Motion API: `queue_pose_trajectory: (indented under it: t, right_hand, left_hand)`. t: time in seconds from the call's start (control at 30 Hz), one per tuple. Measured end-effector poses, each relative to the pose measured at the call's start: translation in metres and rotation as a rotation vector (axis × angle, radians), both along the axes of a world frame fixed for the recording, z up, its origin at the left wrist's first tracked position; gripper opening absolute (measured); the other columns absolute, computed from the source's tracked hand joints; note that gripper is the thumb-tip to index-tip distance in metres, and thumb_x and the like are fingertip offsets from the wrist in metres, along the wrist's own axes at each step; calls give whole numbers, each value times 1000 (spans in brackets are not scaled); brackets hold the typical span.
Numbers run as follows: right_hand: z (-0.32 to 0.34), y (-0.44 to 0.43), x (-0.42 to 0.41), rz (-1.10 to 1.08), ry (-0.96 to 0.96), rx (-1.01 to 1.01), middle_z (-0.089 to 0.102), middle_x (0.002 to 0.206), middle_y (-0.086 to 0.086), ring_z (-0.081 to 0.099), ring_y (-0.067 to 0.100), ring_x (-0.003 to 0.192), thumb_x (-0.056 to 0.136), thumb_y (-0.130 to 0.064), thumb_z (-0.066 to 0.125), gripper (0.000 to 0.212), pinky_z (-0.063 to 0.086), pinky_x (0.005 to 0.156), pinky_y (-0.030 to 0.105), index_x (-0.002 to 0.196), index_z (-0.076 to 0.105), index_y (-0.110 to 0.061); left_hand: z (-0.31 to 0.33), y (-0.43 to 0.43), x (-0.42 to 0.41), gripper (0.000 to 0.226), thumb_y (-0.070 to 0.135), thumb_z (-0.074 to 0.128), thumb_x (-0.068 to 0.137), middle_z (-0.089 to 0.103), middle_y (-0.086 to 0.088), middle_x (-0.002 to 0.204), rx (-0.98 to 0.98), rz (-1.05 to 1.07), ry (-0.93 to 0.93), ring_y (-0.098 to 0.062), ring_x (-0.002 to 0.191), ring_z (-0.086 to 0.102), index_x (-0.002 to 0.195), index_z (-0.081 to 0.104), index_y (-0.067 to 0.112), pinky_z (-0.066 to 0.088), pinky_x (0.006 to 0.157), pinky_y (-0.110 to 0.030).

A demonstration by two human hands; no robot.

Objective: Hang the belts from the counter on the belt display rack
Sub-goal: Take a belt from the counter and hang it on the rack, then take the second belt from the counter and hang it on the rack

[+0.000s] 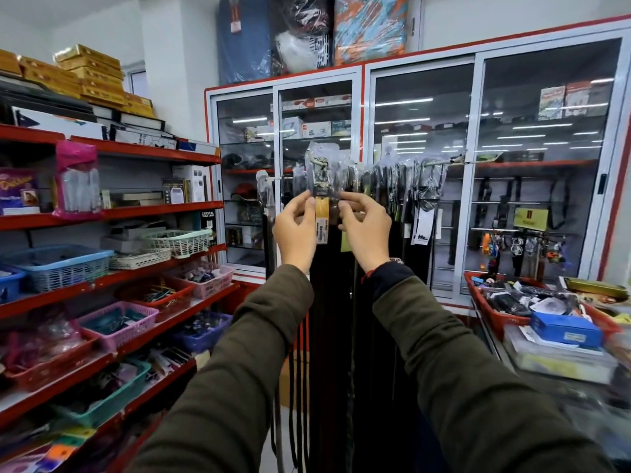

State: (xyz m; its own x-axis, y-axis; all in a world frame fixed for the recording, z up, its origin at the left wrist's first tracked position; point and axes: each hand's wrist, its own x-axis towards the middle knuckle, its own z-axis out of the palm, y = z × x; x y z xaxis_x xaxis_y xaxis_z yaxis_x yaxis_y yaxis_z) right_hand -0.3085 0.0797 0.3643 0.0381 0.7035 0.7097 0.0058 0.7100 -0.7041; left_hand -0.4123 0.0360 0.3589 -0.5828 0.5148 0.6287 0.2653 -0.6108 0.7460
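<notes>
A dark belt (329, 302) in a clear plastic sleeve hangs straight down in front of me, its metal buckle (320, 175) raised to the height of the rack rod. A yellow price tag (322, 220) dangles below the buckle. My left hand (296, 230) pinches the belt's left side just under the buckle. My right hand (365, 230) grips its right side at the same height. The belt display rack (461, 161) is a thin horizontal rod in front of the glass cabinet, crowded with several hanging belts (399, 199). Whether the held belt's hook sits on the rod is hidden.
Red shelves (112, 213) with plastic baskets (58, 268) run along the left. A glass-door cabinet (478, 165) stands behind the rack. At the right, a counter carries a red tray (491, 312) of packaged goods and a blue box (566, 331).
</notes>
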Motion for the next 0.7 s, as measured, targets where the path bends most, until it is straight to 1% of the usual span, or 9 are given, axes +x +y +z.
queue_pose_trajectory:
  t: [0.03,0.07,0.1,0.17,0.23,0.3,0.37,0.43,0.7]
  right_hand:
    - [-9,-2,5,-47,-27,74,75,104,4,71,14,93,99,-14,59,25,62,84,33,121,70,-13]
    - [-20,-4,11,-83,-61,143,73,108,2,69,12,94,100,-15,56,27,59,86,29,125,67,-14]
    - [-32,-5,18,-114,-100,203,71,115,3,67,12,100,102,-16,53,30,56,91,29,129,64,-14]
    - [-56,-5,34,-192,-202,290,62,134,6,60,17,122,104,-18,48,37,49,106,34,140,55,-13]
    - [-79,-5,53,-331,-333,341,49,152,7,42,23,145,105,-22,45,45,35,120,41,148,46,-12]
    - [-101,-9,73,-448,-448,344,35,162,7,24,26,155,106,-25,44,50,22,126,48,154,38,-14]
    - [-125,-14,94,-538,-546,305,25,167,7,14,29,158,106,-29,43,53,12,128,52,156,34,-16]
    - [-149,-20,117,-599,-621,254,21,169,8,10,31,159,106,-30,44,54,4,128,52,156,33,-16]
    - [-242,-61,215,-734,-822,21,19,169,8,10,31,159,104,-35,42,54,5,127,58,155,34,-19]
  left_hand:
    - [-7,-3,6,36,21,57,104,68,-9,135,24,13,49,-15,118,66,137,63,8,53,101,-19]
    - [-17,-4,12,39,22,54,106,62,-6,144,36,36,116,-14,128,60,143,58,10,47,106,-16]
    - [-27,-5,18,43,23,51,107,54,-4,152,41,89,210,-14,140,50,148,52,14,40,115,-20]
    - [-49,-7,29,50,26,47,107,36,0,165,24,265,464,-18,155,26,156,39,20,19,127,-30]
    - [-69,-9,40,54,29,45,106,22,-2,170,-13,405,685,-23,160,11,159,32,22,5,130,-38]
    - [-91,-11,53,57,32,43,106,17,-5,172,-55,449,822,-26,160,6,160,30,22,1,130,-45]
    - [-114,-12,69,58,32,43,106,15,-7,172,-96,433,885,-28,160,6,160,28,21,1,130,-48]
    - [-139,-14,88,59,33,43,106,14,-6,172,-149,390,916,-28,160,4,161,26,21,-1,130,-48]
    - [-230,-29,171,60,36,44,106,11,-7,173,-288,137,942,-28,160,2,160,26,21,1,130,-50]
